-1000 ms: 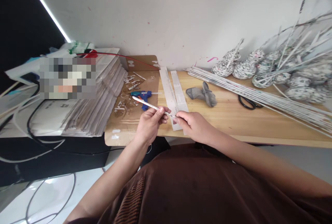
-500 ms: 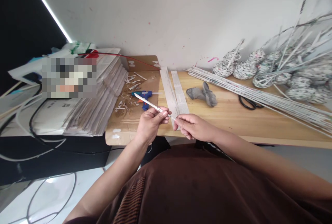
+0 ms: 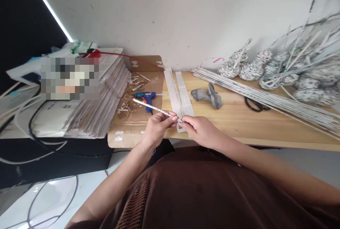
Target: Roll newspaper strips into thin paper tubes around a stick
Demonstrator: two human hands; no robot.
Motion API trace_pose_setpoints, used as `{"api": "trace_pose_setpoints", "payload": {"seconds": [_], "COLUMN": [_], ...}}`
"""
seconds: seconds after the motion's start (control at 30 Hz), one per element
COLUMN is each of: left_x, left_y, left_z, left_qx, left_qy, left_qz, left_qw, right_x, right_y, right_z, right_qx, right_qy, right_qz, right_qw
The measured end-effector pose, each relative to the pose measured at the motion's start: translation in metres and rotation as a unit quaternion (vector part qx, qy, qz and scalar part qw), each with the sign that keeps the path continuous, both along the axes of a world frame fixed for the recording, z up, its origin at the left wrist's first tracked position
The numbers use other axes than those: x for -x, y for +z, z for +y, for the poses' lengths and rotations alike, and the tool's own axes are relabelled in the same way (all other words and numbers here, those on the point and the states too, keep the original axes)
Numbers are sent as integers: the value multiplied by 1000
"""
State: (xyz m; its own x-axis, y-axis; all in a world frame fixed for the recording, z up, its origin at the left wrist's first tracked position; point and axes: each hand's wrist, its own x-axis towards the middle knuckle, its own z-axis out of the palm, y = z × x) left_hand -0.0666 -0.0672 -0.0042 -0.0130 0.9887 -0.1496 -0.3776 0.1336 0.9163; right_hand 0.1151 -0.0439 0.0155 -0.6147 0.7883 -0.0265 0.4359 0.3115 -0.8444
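A thin white rolled paper stick [image 3: 151,106] slants from upper left down to my hands above the table's front edge. My left hand [image 3: 162,124] is closed round its lower part. Fingers and thumb of my right hand [image 3: 199,128] pinch the stick's lower right end, close beside the left fingertips. Two flat paper strips [image 3: 172,92] lie on the table behind my hands. Beyond the stick's far end, a blue glue gun [image 3: 149,101] rests on a cardboard sheet [image 3: 127,124].
Tall stacked newspapers [image 3: 98,98] and cables stand at the left. A grey knotted cloth [image 3: 207,95] lies right of the strips. Long paper sticks [image 3: 252,94] cross black-handled scissors [image 3: 253,106] on the right. Woven paper shapes [image 3: 251,70] sit by the wall.
Both hands have shifted slightly right with the stick. Its far end has dropped a little and moved left, and my right fingers are closer together.
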Motion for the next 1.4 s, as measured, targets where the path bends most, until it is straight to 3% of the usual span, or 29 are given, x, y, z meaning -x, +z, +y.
{"api": "trace_pose_setpoints", "payload": {"seconds": [0.03, 0.1, 0.17, 0.23, 0.3, 0.37, 0.4, 0.57, 0.73, 0.87, 0.93, 1.0, 1.07, 1.13, 1.17, 1.23, 1.3, 1.33, 1.4], "left_x": [1, 3, 5, 5, 4, 5, 5, 7, 7, 8, 10, 13, 16, 18, 18, 18, 18, 18, 18], "left_y": [1, 2, 2, 2, 1, 0, 0, 0, -2, -4, -3, -1, 0, 0, 0, -1, -2, -2, -2], "left_z": [0, 1, 2, 1, 1, 1, 1, 3, 1, 0, 1, 2, 4, 5, 6, 6, 6, 7, 7], "left_qx": [-4, -7, -5, 0, 2, 2, 2, 25, 31, 38, 38, 31, 24, 16, 13, 9, 9, 11, 16], "left_qy": [1, -2, -7, -12, -15, -10, -4, -3, 11, 9, 18, 35, 42, 42, 44, 58, 70, 73, 72], "left_qz": [-2, -13, -25, -26, -18, -15, -16, -33, -35, -34, -45, -69, -95, -109, -110, -109, -110, -112, -117], "left_qw": [1000, 1000, 1000, 1000, 1000, 1000, 1000, 999, 999, 999, 998, 996, 994, 993, 993, 992, 991, 991, 990], "right_x": [-2, -5, -8, -9, -8, -7, -7, -9, -10, -11, -14, -18, -23, -27, -29, -31, -32, -32, -34], "right_y": [0, -1, -1, 0, 0, 0, 0, -1, -2, -1, -1, 0, 1, 3, 4, 6, 6, 5, 3], "right_z": [1, 3, 3, 2, -1, -4, -4, -3, -7, -10, -9, -6, -3, -2, -3, -5, -8, -9, -10], "right_qx": [92, 271, 345, 286, 133, -10, -39, 115, -50, -50, -8, 91, 216, 262, 225, 74, -45, -44, 68], "right_qy": [16, 56, 75, 58, 28, 14, 14, 41, 7, 15, 21, 33, 56, 66, 54, 8, -28, -24, 17], "right_qz": [26, 83, 109, 77, 16, -28, -38, -39, -99, -102, -86, -64, -31, -12, -14, -39, -58, -60, -48], "right_qw": [995, 957, 929, 953, 991, 999, 998, 992, 994, 993, 996, 993, 974, 963, 973, 996, 997, 997, 996]}}
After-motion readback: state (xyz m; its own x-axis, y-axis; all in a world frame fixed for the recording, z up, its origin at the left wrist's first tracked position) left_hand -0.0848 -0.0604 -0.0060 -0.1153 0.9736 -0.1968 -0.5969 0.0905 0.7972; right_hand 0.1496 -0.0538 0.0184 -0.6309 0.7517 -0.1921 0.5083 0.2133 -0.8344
